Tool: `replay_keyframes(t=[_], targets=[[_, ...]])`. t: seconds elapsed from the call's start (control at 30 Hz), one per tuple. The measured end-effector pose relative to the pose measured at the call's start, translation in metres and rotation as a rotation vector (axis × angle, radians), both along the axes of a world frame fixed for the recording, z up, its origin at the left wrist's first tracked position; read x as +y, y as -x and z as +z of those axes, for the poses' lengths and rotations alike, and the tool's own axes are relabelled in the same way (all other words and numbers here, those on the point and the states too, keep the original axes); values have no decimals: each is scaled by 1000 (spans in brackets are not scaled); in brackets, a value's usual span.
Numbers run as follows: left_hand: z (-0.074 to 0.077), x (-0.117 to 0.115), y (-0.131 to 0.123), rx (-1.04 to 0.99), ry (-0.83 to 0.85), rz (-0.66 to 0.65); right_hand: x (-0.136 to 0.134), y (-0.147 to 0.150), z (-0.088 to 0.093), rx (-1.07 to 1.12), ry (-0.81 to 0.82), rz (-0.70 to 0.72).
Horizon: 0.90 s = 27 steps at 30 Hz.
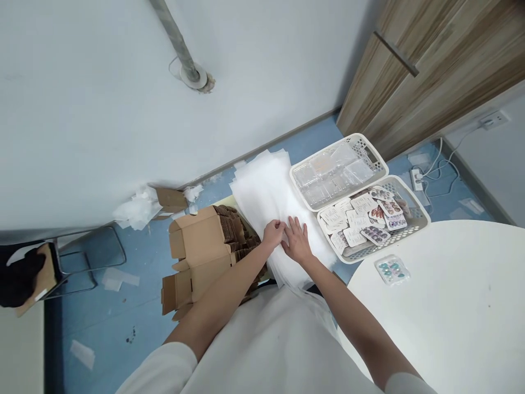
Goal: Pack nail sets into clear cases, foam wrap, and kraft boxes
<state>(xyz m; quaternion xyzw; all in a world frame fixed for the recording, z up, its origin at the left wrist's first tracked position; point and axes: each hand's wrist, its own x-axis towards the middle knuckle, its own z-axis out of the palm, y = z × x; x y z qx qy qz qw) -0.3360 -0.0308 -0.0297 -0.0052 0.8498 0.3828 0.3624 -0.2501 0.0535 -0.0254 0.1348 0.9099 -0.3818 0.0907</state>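
Note:
A stack of thin white packing sheets [266,183] lies in front of my body. My left hand [273,234] is closed over it, thumb and fingers pinched together at the top sheet. Right beside it, my right hand [297,239] rests on the same stack, its fingers spread and holding nothing. Left of the sheets is a pile of flattened brown cardboard boxes [205,238]. To the right stands a white basket [422,210] with several cards and packs of press-on nails. Behind that, another white basket [293,174] contains clear plastic packs.
A round white table [459,295] fills the right front, with one clear pack of coloured nails [391,270] on it. A folding chair [90,257] stands at the left. Paper scraps [82,353] litter the blue floor. A power strip [416,179] with cables lies near the wooden cabinet [430,71].

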Motion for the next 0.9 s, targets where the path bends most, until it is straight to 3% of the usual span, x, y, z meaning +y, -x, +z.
replay_keyframes(t=[0.17, 0.37, 0.53, 0.67, 0.77, 0.9], targets=[[-1, -11, 7, -19, 36, 0, -2, -7, 1, 100, 83, -76], [11, -18, 10, -6, 7, 28, -4, -16, 6, 161, 279, -465], [29, -25, 3, -99, -122, 105, 4, -12, 17, 25, 604, -691], [41, -34, -9, -135, -239, 68, 6, -9, 28, -86, 927, -702], [49, -42, -22, -132, -279, -24, 4, -12, 36, -29, 928, -735], [61, -52, -38, -127, -372, -155, 0, -23, 51, 103, 730, -739]])
